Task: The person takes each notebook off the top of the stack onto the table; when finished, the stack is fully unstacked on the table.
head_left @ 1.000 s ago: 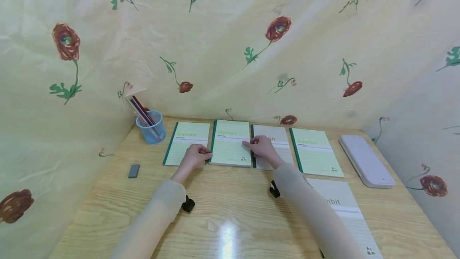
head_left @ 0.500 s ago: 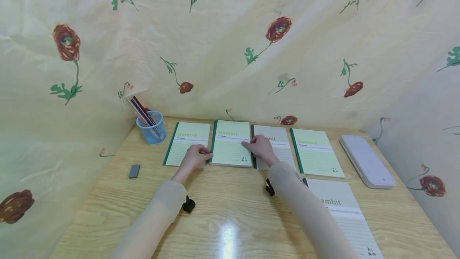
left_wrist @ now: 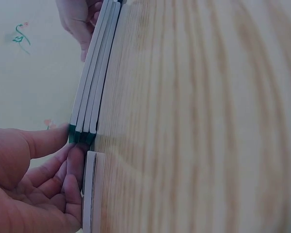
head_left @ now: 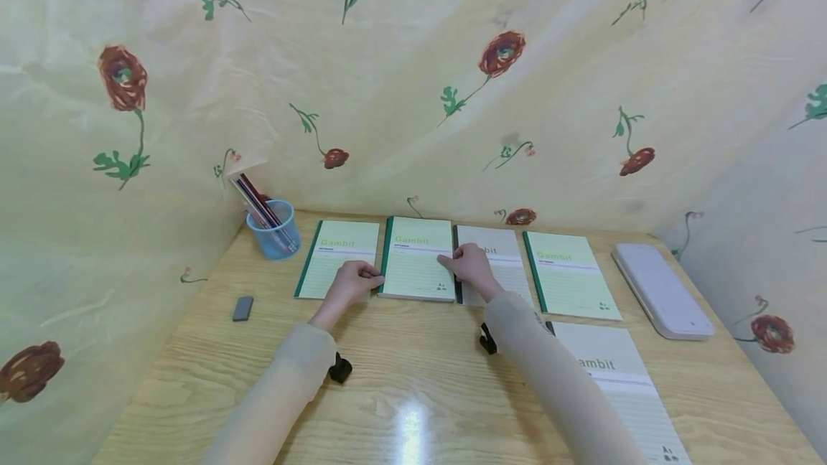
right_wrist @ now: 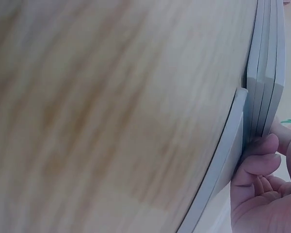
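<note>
Several notebooks with pale green covers and dark green spines lie in a stack (head_left: 416, 275) in the middle of the back row. Their layered edges (left_wrist: 87, 82) show in the left wrist view. At the stack's spine side, my left hand (head_left: 351, 282) holds the lower corner, thumb at the top cover's edge and fingers curled against the side. My right hand (head_left: 474, 268) holds the opposite edge, thumb on top and fingers bent below it. Under the left hand lies a green notebook (head_left: 336, 264), under the right a grey-white one (head_left: 504, 257).
Another green notebook (head_left: 571, 275) and a white case (head_left: 659, 289) lie to the right. A larger grey-white notebook (head_left: 620, 379) is partly covered by the right sleeve. On the left are a blue pencil cup (head_left: 274, 232) and a grey eraser (head_left: 242, 308). Flowered cloth (head_left: 400, 92) hangs behind the table.
The right forearm has shifted slightly left, uncovering more of the larger grey-white notebook. Both hands stay at the stack, which has hardly moved.
</note>
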The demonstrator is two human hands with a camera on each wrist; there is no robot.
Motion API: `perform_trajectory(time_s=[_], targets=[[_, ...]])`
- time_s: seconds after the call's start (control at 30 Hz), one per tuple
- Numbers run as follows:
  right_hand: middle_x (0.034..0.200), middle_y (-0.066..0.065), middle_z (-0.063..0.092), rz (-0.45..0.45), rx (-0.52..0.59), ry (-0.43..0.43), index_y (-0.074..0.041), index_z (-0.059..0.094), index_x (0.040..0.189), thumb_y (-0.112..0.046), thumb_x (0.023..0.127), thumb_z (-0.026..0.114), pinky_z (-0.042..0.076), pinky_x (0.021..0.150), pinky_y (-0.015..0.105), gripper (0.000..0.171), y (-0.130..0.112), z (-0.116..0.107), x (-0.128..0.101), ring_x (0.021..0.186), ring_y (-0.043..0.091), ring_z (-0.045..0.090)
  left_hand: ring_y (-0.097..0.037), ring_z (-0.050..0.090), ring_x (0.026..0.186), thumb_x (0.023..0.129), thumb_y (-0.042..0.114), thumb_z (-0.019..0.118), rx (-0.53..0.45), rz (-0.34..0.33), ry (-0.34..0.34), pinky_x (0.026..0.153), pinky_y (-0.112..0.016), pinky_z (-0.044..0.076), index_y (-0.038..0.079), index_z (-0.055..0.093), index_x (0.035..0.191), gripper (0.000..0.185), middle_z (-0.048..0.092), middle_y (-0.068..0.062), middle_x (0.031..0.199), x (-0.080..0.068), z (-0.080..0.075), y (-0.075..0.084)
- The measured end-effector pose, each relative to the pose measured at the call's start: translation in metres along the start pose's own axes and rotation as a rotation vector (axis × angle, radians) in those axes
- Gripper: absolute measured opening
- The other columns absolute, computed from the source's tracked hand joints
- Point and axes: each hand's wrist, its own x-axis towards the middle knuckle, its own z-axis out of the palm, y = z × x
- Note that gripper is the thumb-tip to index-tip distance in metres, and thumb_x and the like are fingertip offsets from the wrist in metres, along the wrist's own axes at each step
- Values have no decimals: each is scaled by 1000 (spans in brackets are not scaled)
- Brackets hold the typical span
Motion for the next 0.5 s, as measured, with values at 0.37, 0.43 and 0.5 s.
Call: perform_trajectory(time_s=[0.37,0.43,0.5], targets=[[72,5,59,-24,10,9,-4,61,86,-34,92,72,41,57,28,33,2,-6,-5,63,17,53,-23,59,86,93,12,71,-7,3,-1,80,-37,50,-1,69,100,15,66,-10,94,-1,0,0],[70,4,57,-34,13,6,-5,60,82,-34,93,72,40,57,28,33,3,-8,-5,62,17,50,-23,59,86,93,12,71,-3,2,1,80,-37,50,-1,69,100,15,67,-10,94,-1,0,0],[66,2,54,-40,33,-7,-5,58,78,-32,93,71,39,56,29,33,5,-11,-6,60,16,48,-23,60,86,93,12,72,-1,1,2,81,-37,50,-1,69,100,15,67,-10,94,-1,-1,0]])
